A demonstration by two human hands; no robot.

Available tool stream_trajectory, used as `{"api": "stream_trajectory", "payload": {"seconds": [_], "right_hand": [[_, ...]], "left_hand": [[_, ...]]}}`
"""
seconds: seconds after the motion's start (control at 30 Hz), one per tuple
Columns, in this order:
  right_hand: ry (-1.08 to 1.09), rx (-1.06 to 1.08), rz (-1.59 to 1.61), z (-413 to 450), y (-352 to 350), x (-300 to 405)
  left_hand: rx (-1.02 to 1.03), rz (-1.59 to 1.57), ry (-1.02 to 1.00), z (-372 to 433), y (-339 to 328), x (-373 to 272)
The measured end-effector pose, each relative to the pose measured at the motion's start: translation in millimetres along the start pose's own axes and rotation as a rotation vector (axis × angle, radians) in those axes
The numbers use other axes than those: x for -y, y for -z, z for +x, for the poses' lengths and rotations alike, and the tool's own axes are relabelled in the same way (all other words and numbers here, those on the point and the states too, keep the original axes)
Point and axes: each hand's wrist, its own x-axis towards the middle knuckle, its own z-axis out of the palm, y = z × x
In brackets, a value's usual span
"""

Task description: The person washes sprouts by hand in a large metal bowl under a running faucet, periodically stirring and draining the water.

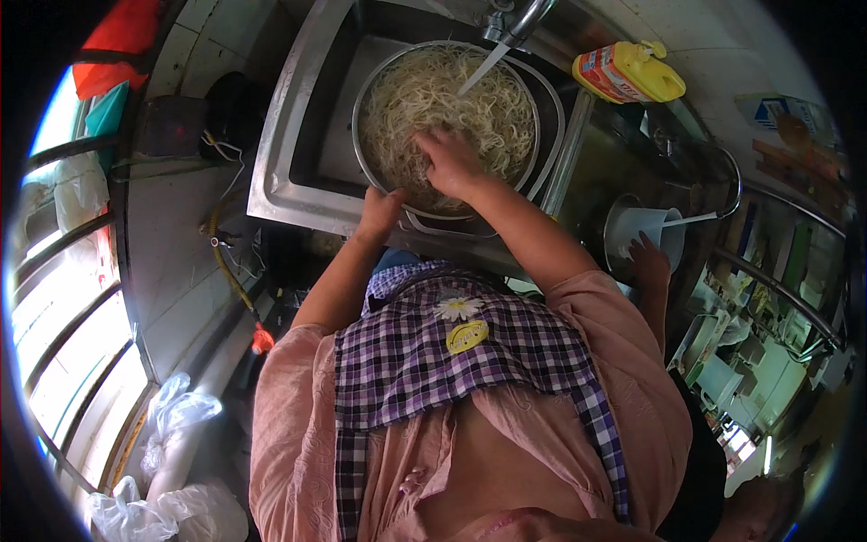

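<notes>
A round metal basin (357, 129) full of bean sprouts (399, 95) sits in the stainless steel sink (276, 162). Water (484, 69) runs from the faucet (528, 24) onto the sprouts. At the basin's near left edge, my left hand (383, 210) grips the rim. My right hand (452, 161) reaches into the sprouts near the middle; its fingertips are partly buried, so whether they pinch any sprouts is hidden.
A yellow detergent jug (630, 72) lies behind the sink on the right. Another person's hand (650, 261) is at a white plastic container (640, 230) under a second faucet (731, 176). Barred windows (74, 271) and plastic bags (177, 413) are at left.
</notes>
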Motion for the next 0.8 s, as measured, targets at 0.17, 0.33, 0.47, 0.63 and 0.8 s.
{"api": "stream_trajectory", "payload": {"seconds": [0.17,0.33,0.47,0.63,0.8], "right_hand": [[0.117,0.022,0.120,4.4,30.2,5.6],[0.060,-0.024,-0.132,40.0,30.0,10.1],[0.111,0.357,-0.071,38.5,22.7,17.9],[0.024,0.251,-0.162,38.2,17.5,19.1],[0.064,0.263,-0.078,17.1,44.5,15.8]], "left_hand": [[-0.015,-0.017,-0.081,-0.2,5.1,6.5],[-0.042,-0.030,-0.091,0.0,3.7,2.6],[-0.047,-0.009,-0.087,1.3,8.6,6.9],[-0.006,-0.039,-0.078,7.0,8.0,3.3],[-0.012,-0.062,-0.109,0.0,4.1,2.0]]}}
